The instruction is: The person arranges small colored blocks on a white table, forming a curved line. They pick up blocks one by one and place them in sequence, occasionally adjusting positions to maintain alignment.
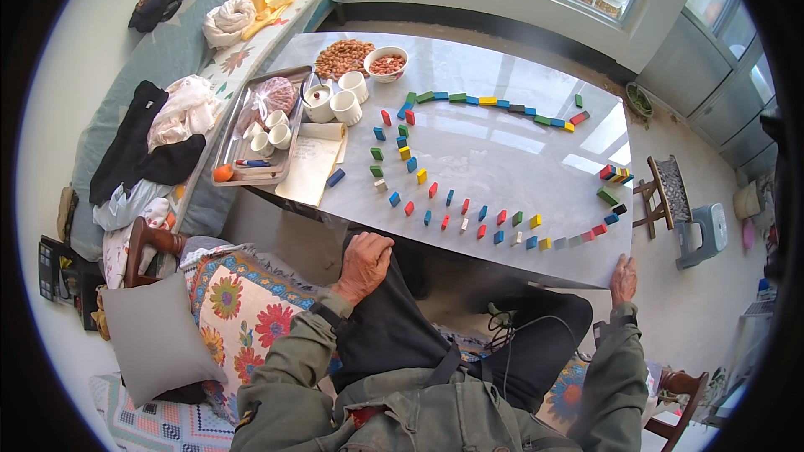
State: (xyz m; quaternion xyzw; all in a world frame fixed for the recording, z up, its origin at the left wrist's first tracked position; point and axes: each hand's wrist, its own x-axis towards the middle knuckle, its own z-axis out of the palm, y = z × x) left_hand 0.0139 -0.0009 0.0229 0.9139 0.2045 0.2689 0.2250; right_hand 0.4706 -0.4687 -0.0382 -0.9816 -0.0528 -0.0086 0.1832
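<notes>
My left hand (364, 267) rests on my knee in dark trousers, holding nothing. My right hand (624, 279) lies on the near right corner of the glossy grey table (502, 166), its fingers over the edge. Ahead of me, small coloured domino blocks stand in two curving lines, among them a yellow block (535, 221) and a green block (376, 154). Along the far side runs a line of blocks (488, 101) that look toppled end to end. Near the right edge several blocks (615, 174) sit tightly side by side. Two blocks (566, 242) at the lower right look blurred.
At the table's left are a metal tray (221, 169) with cups and a bag, white mugs (346, 107), an open notebook (308, 166) and a bowl of nuts (385, 64). A bed stands left; a blue-grey stool (706, 229) is right of the table.
</notes>
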